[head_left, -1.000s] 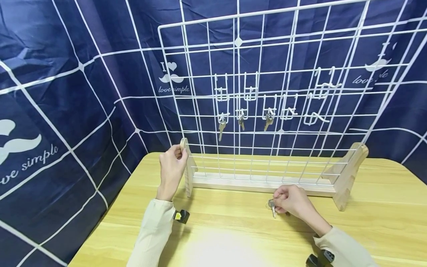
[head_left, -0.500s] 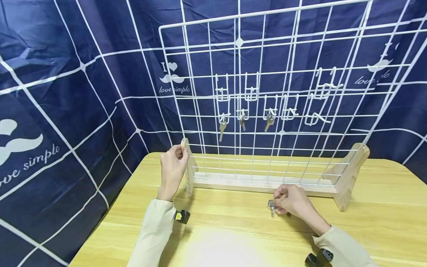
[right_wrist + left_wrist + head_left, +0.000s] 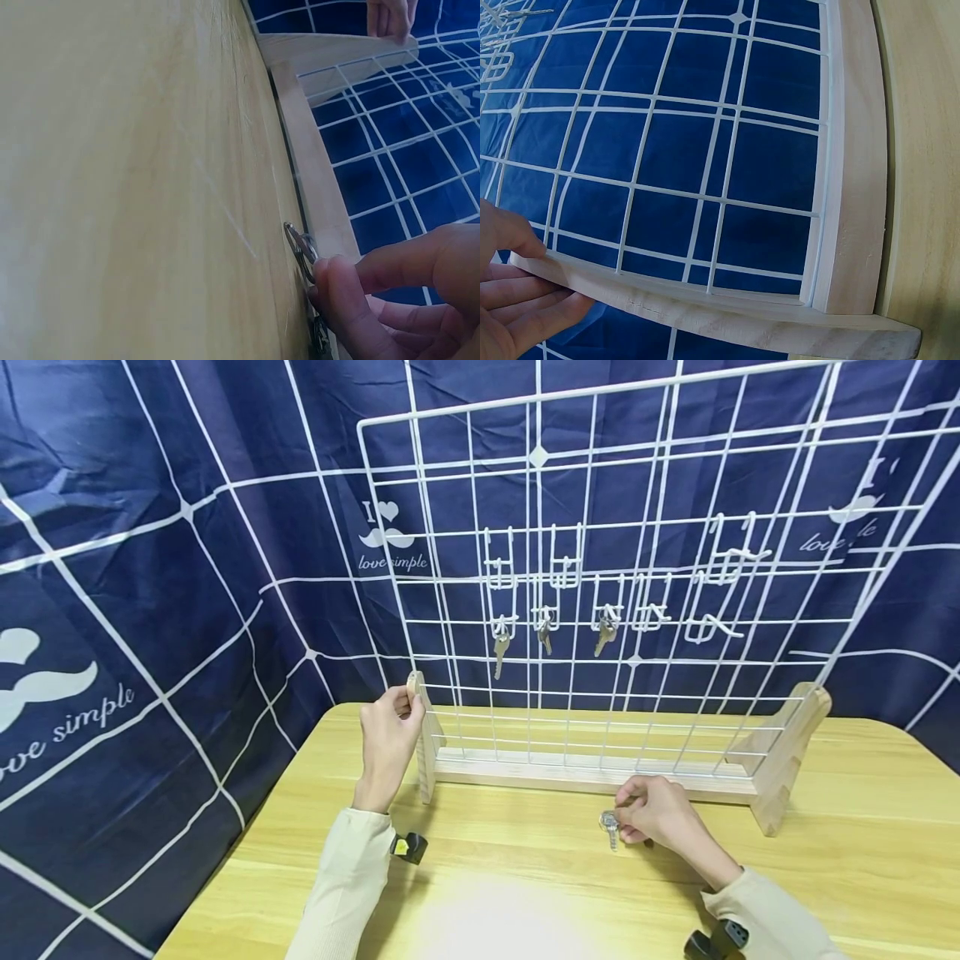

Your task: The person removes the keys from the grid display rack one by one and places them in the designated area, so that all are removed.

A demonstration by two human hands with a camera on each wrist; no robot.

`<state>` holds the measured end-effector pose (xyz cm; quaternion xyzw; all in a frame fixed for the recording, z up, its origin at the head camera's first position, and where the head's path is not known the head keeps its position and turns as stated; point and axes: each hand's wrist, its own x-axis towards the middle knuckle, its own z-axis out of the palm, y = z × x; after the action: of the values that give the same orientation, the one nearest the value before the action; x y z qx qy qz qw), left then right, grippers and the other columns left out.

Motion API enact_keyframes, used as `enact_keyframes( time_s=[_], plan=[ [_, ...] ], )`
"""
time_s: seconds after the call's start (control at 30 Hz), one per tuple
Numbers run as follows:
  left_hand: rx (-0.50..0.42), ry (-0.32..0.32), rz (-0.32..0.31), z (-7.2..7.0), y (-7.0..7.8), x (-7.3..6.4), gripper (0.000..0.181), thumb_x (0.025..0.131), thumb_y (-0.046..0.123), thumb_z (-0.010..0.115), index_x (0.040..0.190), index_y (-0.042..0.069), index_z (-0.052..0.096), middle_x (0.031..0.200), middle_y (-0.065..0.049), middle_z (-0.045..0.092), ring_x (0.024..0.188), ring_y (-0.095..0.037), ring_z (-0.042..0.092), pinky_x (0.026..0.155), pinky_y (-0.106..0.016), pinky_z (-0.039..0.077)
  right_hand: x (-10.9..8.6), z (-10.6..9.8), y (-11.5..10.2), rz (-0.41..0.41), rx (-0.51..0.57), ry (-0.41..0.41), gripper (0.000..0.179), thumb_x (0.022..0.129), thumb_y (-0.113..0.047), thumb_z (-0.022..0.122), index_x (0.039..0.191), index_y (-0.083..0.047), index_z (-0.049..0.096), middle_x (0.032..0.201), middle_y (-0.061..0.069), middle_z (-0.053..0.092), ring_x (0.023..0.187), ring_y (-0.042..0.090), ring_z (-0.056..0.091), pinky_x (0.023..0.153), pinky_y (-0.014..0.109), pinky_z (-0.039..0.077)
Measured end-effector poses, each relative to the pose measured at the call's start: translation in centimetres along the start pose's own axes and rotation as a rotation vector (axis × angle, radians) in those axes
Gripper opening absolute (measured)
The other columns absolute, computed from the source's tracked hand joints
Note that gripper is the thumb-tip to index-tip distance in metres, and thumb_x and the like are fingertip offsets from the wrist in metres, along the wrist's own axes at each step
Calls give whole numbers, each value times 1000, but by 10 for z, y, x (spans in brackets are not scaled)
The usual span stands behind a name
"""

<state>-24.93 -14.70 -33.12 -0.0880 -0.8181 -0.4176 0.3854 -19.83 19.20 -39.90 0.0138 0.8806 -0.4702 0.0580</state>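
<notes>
My left hand (image 3: 388, 735) grips the top of the left wooden upright (image 3: 425, 735) of a white wire grid rack; in the left wrist view its fingers (image 3: 532, 307) and thumb lie on either side of the wood. Low over the table in front of the rack, my right hand (image 3: 660, 814) pinches a silver key (image 3: 612, 835) on a ring. The ring (image 3: 300, 247) comes out beyond the thumb and forefinger in the right wrist view. Three keys hang from hooks on the grid: a left key (image 3: 502, 656), a middle key (image 3: 545, 637) and a right key (image 3: 604, 637).
More white wire hooks hang on the grid (image 3: 645, 518), among them one hook (image 3: 650, 614) right of the hung keys and a larger hook (image 3: 705, 627) farther right. A wooden base bar (image 3: 555, 772) joins both uprights on the yellow wooden table (image 3: 525, 852). Blue curtain (image 3: 225, 568) surrounds it.
The key in my right hand has turned a little, and its blade now hangs straighter down. Both hands stay almost where they were.
</notes>
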Motion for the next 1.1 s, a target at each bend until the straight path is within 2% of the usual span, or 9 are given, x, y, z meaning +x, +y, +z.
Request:
enact_keyframes(
  time_s=[0.57,0.8,1.1],
  plan=[
    [-1,2,0,0,0,0,11,85,-1,62,86,-10,67,83,-21,72,74,-28,72,66,-40,58,-3,-8,-2,-78,-60,57,10,83,6,61,92,7,61,61,8,62,51,20,64,49,29,56],
    [2,-1,0,0,1,0,11,85,-1,62,87,-10,68,84,-21,72,75,-28,72,66,-40,58,-8,-27,-13,-201,-117,119,9,83,1,60,91,4,63,66,10,68,52,18,65,50,29,56],
    [11,1,1,0,2,-1,11,85,-1,62,87,-10,68,84,-21,72,75,-28,72,66,-41,58,-16,-43,-45,-357,-175,233,9,87,-8,63,89,-1,69,72,6,71,56,11,66,54,24,54]
  ],
)
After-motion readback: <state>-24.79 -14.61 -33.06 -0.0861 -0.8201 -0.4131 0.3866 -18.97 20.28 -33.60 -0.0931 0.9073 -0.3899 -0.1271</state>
